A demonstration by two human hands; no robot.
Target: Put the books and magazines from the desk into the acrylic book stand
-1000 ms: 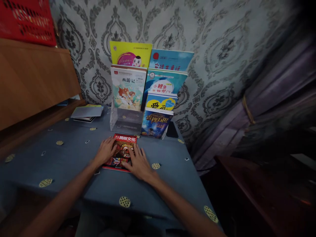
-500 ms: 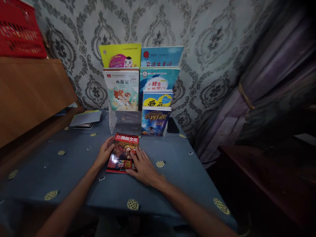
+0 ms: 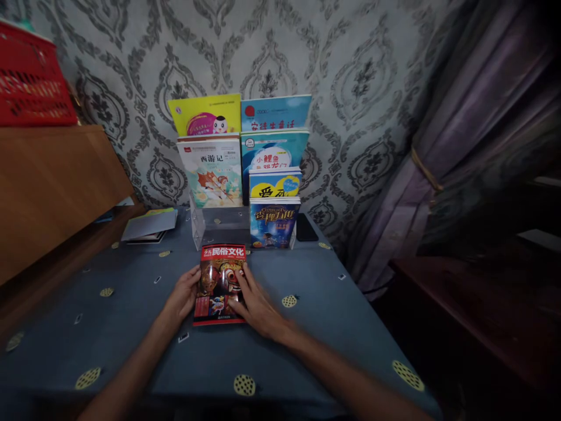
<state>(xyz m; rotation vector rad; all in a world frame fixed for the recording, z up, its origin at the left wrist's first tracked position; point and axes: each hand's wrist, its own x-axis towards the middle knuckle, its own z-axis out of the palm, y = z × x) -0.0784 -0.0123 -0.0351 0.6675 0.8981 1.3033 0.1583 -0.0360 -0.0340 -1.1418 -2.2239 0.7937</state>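
A red and dark book (image 3: 220,297) with a colourful mask on its cover is between my hands, its front facing up toward me. My left hand (image 3: 183,293) grips the book's left edge, most of its fingers out of sight behind or beside it. On the opposite side, my right hand (image 3: 258,304) holds the right edge, with thumb and fingers over part of the cover. Just beyond the book stands a clear tiered rack (image 3: 224,220). Its lower left tier shows no book, while a blue book (image 3: 274,225) fills the lower right one.
More books stand in the rack, including a white-covered one (image 3: 214,175) and a yellow one (image 3: 205,111). Flat booklets (image 3: 149,227) lie at the left, and a black phone (image 3: 306,228) lies right of the rack. A wooden cabinet (image 3: 56,187) carries a red basket (image 3: 33,79).
The book has straightened and its cover faces me more, appearing slightly raised. My right hand has shifted from lying across the cover to its right edge. The view has tilted a little.
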